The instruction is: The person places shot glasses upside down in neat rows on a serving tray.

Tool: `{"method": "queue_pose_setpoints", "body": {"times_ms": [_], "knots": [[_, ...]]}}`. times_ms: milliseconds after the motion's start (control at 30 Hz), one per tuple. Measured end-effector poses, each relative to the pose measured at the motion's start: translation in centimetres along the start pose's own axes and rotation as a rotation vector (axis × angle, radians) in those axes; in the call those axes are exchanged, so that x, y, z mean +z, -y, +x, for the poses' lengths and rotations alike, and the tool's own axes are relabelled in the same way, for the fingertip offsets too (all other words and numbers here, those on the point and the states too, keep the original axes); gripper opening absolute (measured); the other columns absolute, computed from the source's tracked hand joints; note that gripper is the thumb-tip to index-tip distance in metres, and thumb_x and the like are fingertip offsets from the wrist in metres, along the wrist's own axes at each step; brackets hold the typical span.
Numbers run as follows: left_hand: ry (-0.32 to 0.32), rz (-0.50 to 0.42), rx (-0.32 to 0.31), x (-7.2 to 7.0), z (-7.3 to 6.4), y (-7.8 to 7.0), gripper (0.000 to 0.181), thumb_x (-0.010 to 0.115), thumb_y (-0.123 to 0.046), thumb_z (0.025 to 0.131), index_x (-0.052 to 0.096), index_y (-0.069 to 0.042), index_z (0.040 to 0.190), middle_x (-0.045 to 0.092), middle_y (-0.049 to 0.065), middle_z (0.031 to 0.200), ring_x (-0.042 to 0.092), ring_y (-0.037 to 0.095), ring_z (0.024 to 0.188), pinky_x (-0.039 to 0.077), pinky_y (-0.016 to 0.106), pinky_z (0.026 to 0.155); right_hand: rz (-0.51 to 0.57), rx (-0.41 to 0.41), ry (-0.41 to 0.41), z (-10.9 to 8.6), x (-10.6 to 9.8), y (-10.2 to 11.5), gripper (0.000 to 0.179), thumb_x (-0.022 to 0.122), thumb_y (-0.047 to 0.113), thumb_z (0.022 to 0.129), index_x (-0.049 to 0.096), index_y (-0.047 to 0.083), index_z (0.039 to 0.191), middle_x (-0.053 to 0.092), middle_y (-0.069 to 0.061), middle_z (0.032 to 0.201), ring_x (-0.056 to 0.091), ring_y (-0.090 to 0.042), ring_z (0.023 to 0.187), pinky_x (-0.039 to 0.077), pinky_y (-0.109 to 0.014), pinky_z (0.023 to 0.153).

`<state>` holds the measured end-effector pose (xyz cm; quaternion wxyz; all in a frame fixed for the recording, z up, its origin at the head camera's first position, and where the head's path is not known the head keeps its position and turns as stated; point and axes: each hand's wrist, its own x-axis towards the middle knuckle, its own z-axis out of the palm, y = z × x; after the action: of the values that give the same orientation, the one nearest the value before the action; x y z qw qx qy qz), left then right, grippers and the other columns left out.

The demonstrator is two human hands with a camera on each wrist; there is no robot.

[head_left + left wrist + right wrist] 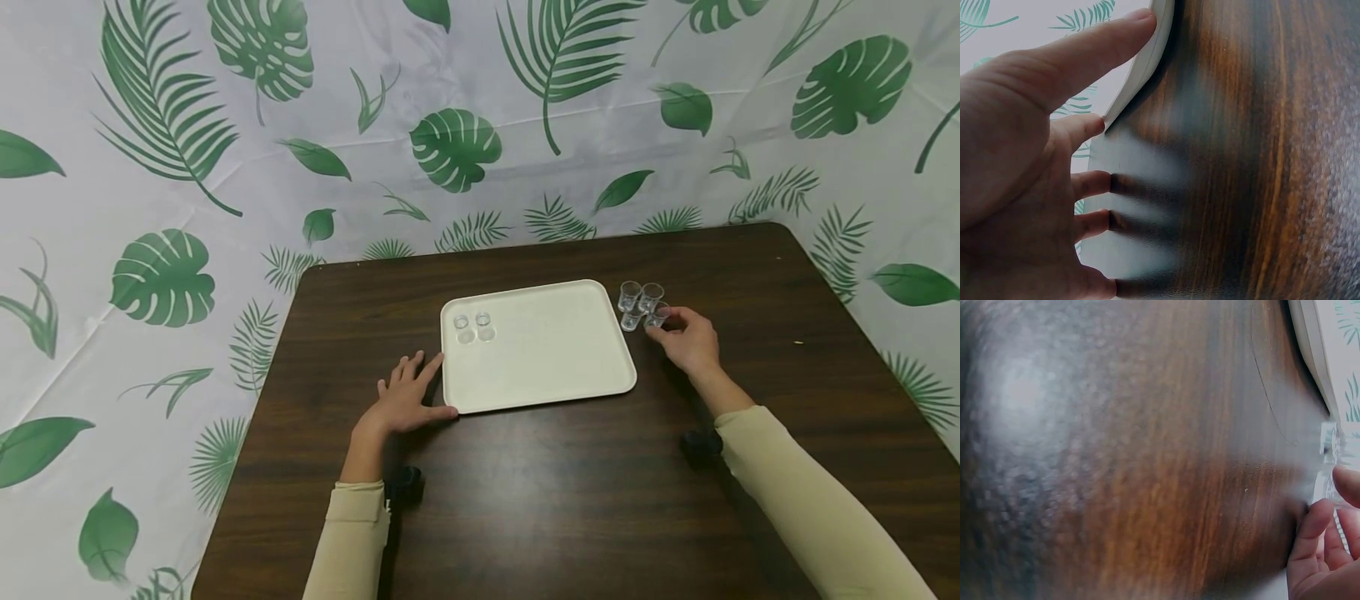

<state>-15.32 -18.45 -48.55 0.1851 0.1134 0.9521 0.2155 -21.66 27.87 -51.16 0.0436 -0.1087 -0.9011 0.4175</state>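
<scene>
A cream tray (547,358) lies on the dark wooden table. My left hand (405,404), fingers spread, touches its near left corner; in the left wrist view the thumb (1104,47) lies along the tray's rim and the other fingertips reach the table. Small clear plastic cups (483,319) stand at the tray's far left; their exact outlines are hard to make out. Several more clear cups (630,293) are grouped just right of the tray. My right hand (692,343) pinches the nearest right cup (657,317) of that group between thumb and fingers.
The wooden table (555,500) reaches back to a white leaf-print cloth (360,167) hanging behind and at both sides. A dark wrist device (701,446) sits under each forearm. A tiny pale speck (798,342) lies on the table's right.
</scene>
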Motion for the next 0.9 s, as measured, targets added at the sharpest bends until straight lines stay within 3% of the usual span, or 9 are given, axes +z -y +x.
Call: {"method": "queue_pose_setpoints", "body": {"times_ms": [333, 500, 633, 900], "knots": [[0.0, -0.002, -0.001, 0.14, 0.04, 0.15, 0.1, 0.069, -0.06, 0.083, 0.017, -0.024, 0.159, 0.008, 0.018, 0.163, 0.001, 0.043, 0.147, 0.006, 0.074, 0.105, 0.0, 0.005, 0.024, -0.04, -0.06, -0.05, 0.041, 0.07, 0.022, 0.092, 0.06, -0.002, 0.123, 0.062, -0.023, 0.118, 0.061, -0.029, 0.092, 0.043, -0.031, 0.071], [0.001, -0.003, 0.001, 0.25, 0.16, 0.31, 0.1, 0.069, -0.062, 0.082, 0.017, -0.024, 0.159, 0.008, 0.018, 0.163, 0.001, 0.043, 0.147, 0.006, 0.075, 0.104, 0.016, 0.015, 0.028, -0.13, -0.18, 0.02, 0.04, 0.07, 0.022, 0.092, 0.059, -0.002, 0.123, 0.062, -0.022, 0.117, 0.058, -0.01, 0.076, 0.044, -0.022, 0.061], [0.002, -0.005, -0.001, 0.24, 0.15, 0.27, 0.1, 0.069, -0.061, 0.083, 0.016, -0.025, 0.16, 0.007, 0.018, 0.163, 0.001, 0.042, 0.147, 0.006, 0.074, 0.105, 0.089, 0.011, 0.036, -0.17, -0.26, 0.0, 0.04, 0.07, 0.016, 0.091, 0.056, -0.005, 0.123, 0.06, -0.026, 0.117, 0.052, 0.004, 0.065, 0.047, -0.019, 0.054], [-0.004, 0.001, 0.002, 0.27, 0.24, 0.36, 0.099, 0.069, -0.06, 0.083, 0.017, -0.024, 0.159, 0.008, 0.018, 0.163, 0.001, 0.043, 0.147, 0.006, 0.074, 0.105, 0.209, 0.013, 0.066, -0.25, -0.38, -0.07, 0.044, 0.066, 0.011, 0.093, 0.049, -0.009, 0.128, 0.055, -0.029, 0.119, 0.052, 0.007, 0.068, 0.052, -0.022, 0.053]]}}
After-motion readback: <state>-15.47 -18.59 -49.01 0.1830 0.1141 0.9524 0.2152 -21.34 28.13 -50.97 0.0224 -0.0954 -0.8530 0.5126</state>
